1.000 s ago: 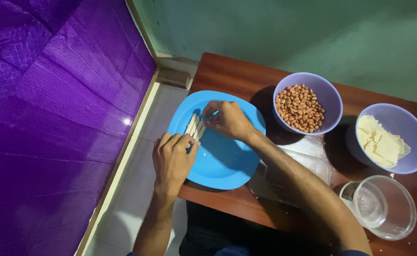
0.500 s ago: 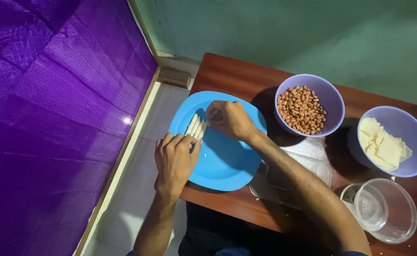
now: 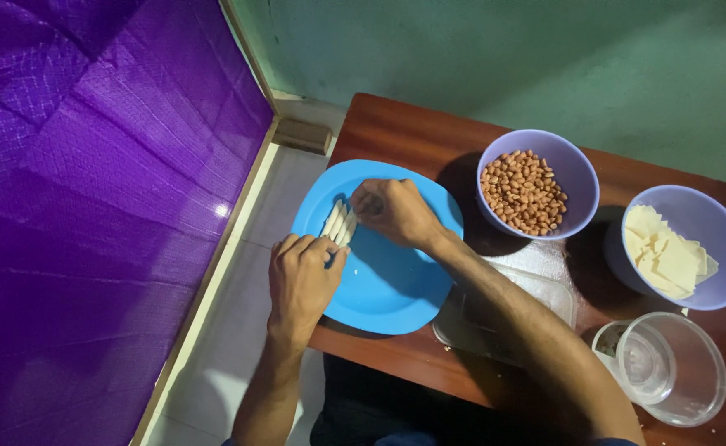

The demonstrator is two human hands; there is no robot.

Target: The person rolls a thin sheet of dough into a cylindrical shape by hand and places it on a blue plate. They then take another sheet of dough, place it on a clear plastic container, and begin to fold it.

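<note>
**A:** Where are the two hands?

**B:** Both are over a blue plate [image 3: 388, 285] at the left end of a dark wooden table [image 3: 396, 136]. The left hand [image 3: 301, 281] rests on the plate's near-left rim, fingers curled inward, fingertips touching the lower end of a small row of pale white sticks [image 3: 338, 223]. The right hand [image 3: 392, 211] reaches in from the right, fingers bunched and pinched at the upper end of the same row — whether it grips one stick or only presses against them, I cannot tell.

**A:** And the sticks themselves?

**B:** Several thin ones lie side by side, touching, on the plate's left part, slanted a little.

**A:** What else is on the table?

**B:** Just right of the plate stands a lilac bowl [image 3: 574, 169] filled with brown peanuts [image 3: 524, 190]. Further right, a second lilac bowl [image 3: 710, 219] holds flat pale-yellow sheets [image 3: 664, 260]. Near the front right corner sits a clear plastic tub [image 3: 685, 367] with a smaller clear cup [image 3: 640, 359] inside. A clear lid [image 3: 536, 285] lies under the right forearm.

**A:** Around the table?

**B:** A shiny purple cloth [image 3: 90, 206] fills the left side — pale floor tiles [image 3: 239, 322] run beside it, and a green wall [image 3: 503, 49] lies beyond the table.
</note>
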